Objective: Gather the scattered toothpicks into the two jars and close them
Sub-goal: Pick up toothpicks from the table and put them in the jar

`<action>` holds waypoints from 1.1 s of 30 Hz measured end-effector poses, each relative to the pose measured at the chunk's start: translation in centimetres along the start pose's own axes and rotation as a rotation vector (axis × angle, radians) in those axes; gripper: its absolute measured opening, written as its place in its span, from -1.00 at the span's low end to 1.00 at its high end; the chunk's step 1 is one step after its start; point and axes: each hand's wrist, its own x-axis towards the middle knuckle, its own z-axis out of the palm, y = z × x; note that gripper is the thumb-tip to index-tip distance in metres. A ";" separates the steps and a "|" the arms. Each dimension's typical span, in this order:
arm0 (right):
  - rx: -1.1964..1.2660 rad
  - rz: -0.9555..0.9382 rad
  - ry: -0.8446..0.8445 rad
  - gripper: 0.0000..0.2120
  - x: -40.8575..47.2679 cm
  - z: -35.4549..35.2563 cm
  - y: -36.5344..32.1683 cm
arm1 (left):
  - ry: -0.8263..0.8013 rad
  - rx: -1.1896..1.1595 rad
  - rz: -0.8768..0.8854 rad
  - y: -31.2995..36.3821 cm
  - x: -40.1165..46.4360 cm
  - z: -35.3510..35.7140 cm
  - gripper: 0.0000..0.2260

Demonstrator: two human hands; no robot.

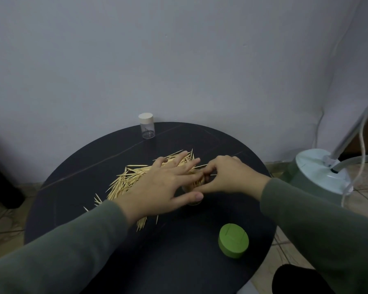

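Early days: pale wooden toothpick pile [128, 179] mostly loose on worktop. Your left hand [164, 183] splayed flat over it, right hand [227, 177] pinching few into open clear jar [194, 184]. Green round lid [233, 240] off near right; far clear jar with cream lid [146, 125] capped, almost empty.

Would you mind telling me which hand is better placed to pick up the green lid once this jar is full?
Right. The green lid lies nearest the right hand, on its side of the table; the left hand is over the toothpicks.

Round black table [77, 166], toothpicks [128, 179], 2 jars [147, 129], green lid [233, 242]
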 end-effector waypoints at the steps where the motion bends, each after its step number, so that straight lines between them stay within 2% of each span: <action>1: -0.007 -0.007 -0.003 -0.60 0.1 -0.1 0.0 | 0.028 -0.007 0.015 0.0 0.1 0.0 -0.42; 5: -0.148 -0.008 -0.088 -0.48 0.1 -0.7 0.1 | 0.155 -0.181 -0.063 -0.4 0.0 -0.3 -0.50; 7: -0.246 -0.016 -0.124 -0.50 0.4 -0.8 0.4 | 0.209 -0.200 -0.184 -0.6 0.2 -0.5 -0.53; 9: -0.302 -0.004 -0.091 -0.55 1.0 -0.6 1.0 | 0.228 -0.152 -0.328 -1.1 0.5 -0.7 -0.64; 12: -0.315 0.027 0.009 -0.64 2.1 0.0 1.6 | 0.060 -0.035 -0.465 -2.4 0.7 -0.6 -0.77; 14: -0.338 0.052 0.040 -0.71 2.8 0.3 2.1 | -0.097 -0.046 -0.505 -3.1 0.6 -0.4 -0.81; 17: -0.316 0.097 0.018 -0.83 3.8 0.9 2.9 | -0.236 -0.120 -0.520 -3.3 0.6 0.0 -0.85; 20: -0.216 0.097 0.015 -0.90 4.8 1.4 3.3 | -0.233 -0.108 -0.525 -3.6 0.6 0.5 -0.89; 26: -0.201 0.000 0.058 -0.84 6.1 2.3 2.1 | -0.134 -0.077 -0.563 -4.2 0.6 1.0 -0.95; 29: -0.212 -0.044 0.116 -0.81 6.4 2.5 1.7 | -0.117 -0.043 -0.564 -4.5 0.6 1.2 -0.83; 33: -0.236 -0.079 0.130 -0.61 6.7 2.6 1.4 | -0.145 -0.008 -0.537 -4.6 0.7 1.1 -0.73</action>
